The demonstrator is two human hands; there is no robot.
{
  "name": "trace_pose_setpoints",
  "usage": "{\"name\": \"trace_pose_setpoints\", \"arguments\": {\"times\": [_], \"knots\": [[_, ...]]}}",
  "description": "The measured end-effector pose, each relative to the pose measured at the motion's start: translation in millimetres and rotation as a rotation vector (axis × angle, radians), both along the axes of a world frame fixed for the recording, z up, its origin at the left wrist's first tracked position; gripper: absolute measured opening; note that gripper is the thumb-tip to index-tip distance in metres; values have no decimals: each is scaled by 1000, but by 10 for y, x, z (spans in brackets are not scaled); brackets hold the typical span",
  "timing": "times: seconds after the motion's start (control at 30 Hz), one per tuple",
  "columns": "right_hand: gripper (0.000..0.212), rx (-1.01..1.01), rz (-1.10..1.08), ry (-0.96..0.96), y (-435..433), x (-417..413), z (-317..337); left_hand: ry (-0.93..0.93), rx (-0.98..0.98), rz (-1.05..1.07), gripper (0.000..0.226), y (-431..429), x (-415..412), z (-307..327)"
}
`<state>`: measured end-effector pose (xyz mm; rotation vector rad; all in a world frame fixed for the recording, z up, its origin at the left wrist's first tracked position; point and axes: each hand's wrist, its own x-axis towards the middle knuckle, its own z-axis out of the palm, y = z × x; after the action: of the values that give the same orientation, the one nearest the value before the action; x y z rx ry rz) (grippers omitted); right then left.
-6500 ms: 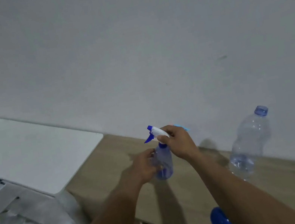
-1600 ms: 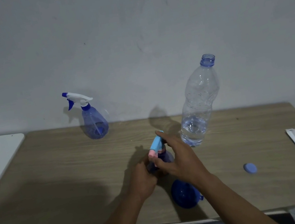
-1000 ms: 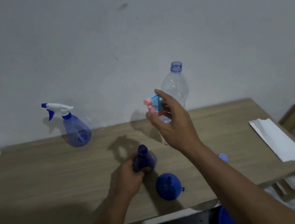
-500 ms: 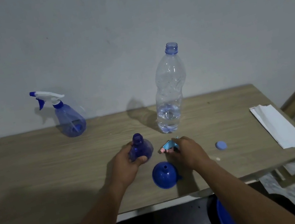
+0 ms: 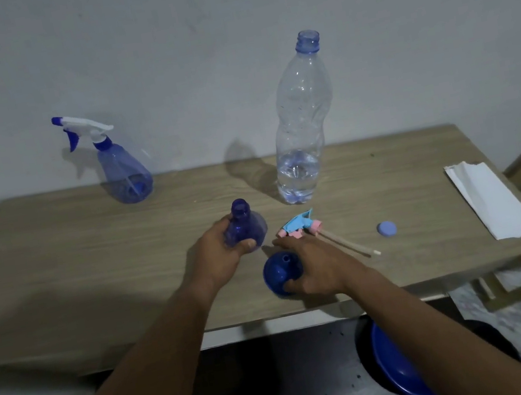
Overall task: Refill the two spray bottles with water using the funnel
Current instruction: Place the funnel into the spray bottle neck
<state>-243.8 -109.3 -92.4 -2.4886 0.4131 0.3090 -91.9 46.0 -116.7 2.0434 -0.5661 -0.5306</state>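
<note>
Since half a second ago, has let go of the pink and light-blue spray head and drawn the right hand back onto the blue funnel. Lays that hand palm-down over the funnel's right side, thumb hooked against the near rim, fingers stretched fairly straight toward the spray head, index tip just short of it. Holds the funnel so, spout end up, on the wooden table near the front edge. Leaves the spray head on its side just beyond the fingertips, dip tube trailing right and toward the front.

Grips the small dark-blue spray bottle with the left hand: fingers wrapped round the far side of the body, thumb across the front low down, forearm reaching in from the lower left. Stands it upright on the table, neck open, just left of the spray head and just behind the funnel.

Further back, by the wall: a clear water bottle, upright, uncapped, water only in its bottom part. Well to the left, a second spray bottle, white and blue trigger head screwed on. Right of the dip tube and apart from it, a small blue cap. Near the right edge, a folded white paper. Below the table front, a blue basin
</note>
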Motion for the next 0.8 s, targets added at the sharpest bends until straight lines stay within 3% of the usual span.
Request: {"name": "trace_pose_setpoints", "arguments": {"times": [0.1,0.3,0.47,0.63,0.8], "knots": [[80,32,-35,41,5,28,-137,2,26,3,62,13,16,-29],[80,45,-140,-63,6,2,-111,0,24,6,61,2,-1,-8],[71,285,-371,-286,-64,55,180,-37,54,13,65,11,-16,12],[91,477,-396,-449,-100,153,504,-55,61,7,63,13,-26,38],[69,633,-420,-546,-50,336,631,-16,75,40,53,7,-39,61]]}}
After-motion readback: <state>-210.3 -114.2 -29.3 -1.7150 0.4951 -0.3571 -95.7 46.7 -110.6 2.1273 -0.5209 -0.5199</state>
